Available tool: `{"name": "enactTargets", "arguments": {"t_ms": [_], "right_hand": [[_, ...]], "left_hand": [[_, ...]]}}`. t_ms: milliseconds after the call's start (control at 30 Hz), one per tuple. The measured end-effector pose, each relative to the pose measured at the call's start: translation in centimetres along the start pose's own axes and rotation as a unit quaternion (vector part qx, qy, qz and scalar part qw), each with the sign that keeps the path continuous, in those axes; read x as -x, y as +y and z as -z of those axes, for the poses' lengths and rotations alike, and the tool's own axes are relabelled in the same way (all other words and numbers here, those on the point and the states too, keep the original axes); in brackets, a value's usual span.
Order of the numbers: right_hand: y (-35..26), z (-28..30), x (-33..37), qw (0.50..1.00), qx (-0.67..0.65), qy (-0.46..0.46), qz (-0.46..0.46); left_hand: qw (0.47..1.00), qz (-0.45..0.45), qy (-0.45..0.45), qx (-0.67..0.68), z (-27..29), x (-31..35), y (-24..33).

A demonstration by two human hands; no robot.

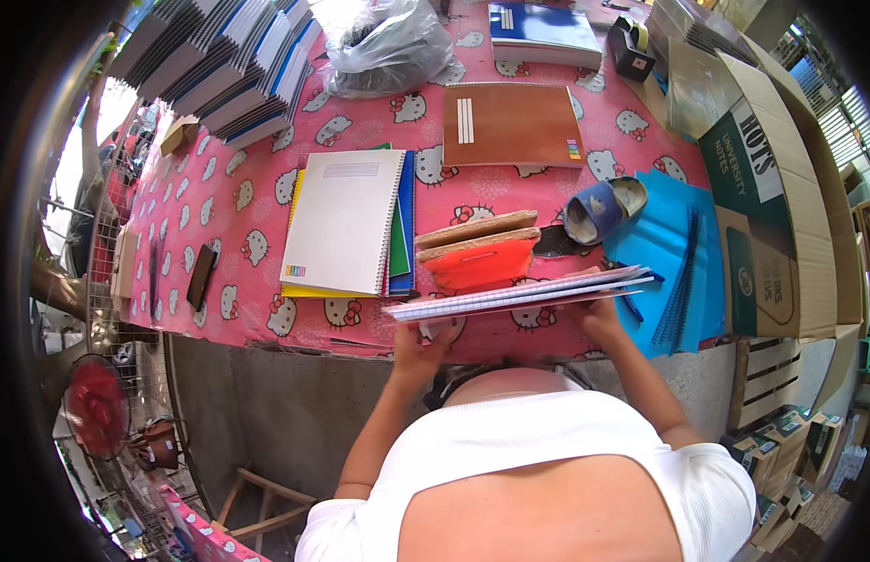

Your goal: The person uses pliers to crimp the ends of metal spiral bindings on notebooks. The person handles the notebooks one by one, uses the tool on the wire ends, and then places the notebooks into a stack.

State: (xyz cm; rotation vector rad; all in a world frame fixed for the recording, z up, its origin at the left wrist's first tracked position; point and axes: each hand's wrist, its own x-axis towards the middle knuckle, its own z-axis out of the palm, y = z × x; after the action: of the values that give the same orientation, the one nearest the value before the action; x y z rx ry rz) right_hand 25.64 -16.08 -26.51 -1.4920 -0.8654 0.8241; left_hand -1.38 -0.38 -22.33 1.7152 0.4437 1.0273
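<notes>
A thin stack of lined notebook sheets (519, 298) with pinkish outer sheets is held nearly edge-on above the table's front edge. My left hand (423, 348) grips its left end from below, the fingers partly hidden. At the right end my right hand (602, 321) holds the stack, fingers mostly behind it. Just beyond stands an orange-red block with brown, rough-edged layers (482, 262). To its right lie a blue slipper (594, 214) and bright blue sheets (702, 272) with dark spiral coils (679, 281) on them. Left of the block, a white spiral notebook (346, 225) tops several coloured ones.
A pink patterned cloth (257, 304) covers the table. Farther back are a brown notebook (514, 126), a blue notebook stack (542, 37), a plastic bag (383, 56), tall notebook piles (233, 70) and a tape dispenser (630, 49). An open cardboard box (767, 206) borders the right.
</notes>
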Motion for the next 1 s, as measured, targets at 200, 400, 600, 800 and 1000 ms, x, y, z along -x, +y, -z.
{"name": "enactTargets", "arguments": {"t_ms": [200, 400, 600, 800, 1000], "right_hand": [[-7.2, -0.5, -5.1, 0.982, -0.034, 0.08, 0.165], [-4.3, 0.1, -10.5, 0.961, 0.121, 0.065, 0.239], [-2.7, -2.4, -4.5, 0.982, 0.117, 0.066, 0.133], [-6.4, -0.4, -2.1, 0.939, 0.283, 0.071, 0.182], [-3.5, 19.3, -6.7, 0.732, 0.544, 0.361, -0.193]], "left_hand": [[0.987, 0.081, 0.127, -0.065, 0.1, -4.2, 2.9], [0.98, 0.015, 0.122, -0.156, 0.6, -11.6, 4.5], [0.934, -0.142, 0.181, -0.272, -2.4, -11.6, 6.3], [0.804, -0.212, -0.208, -0.515, -8.3, -12.8, 9.5], [0.906, -0.224, -0.145, -0.33, -9.5, -13.8, 8.6]]}}
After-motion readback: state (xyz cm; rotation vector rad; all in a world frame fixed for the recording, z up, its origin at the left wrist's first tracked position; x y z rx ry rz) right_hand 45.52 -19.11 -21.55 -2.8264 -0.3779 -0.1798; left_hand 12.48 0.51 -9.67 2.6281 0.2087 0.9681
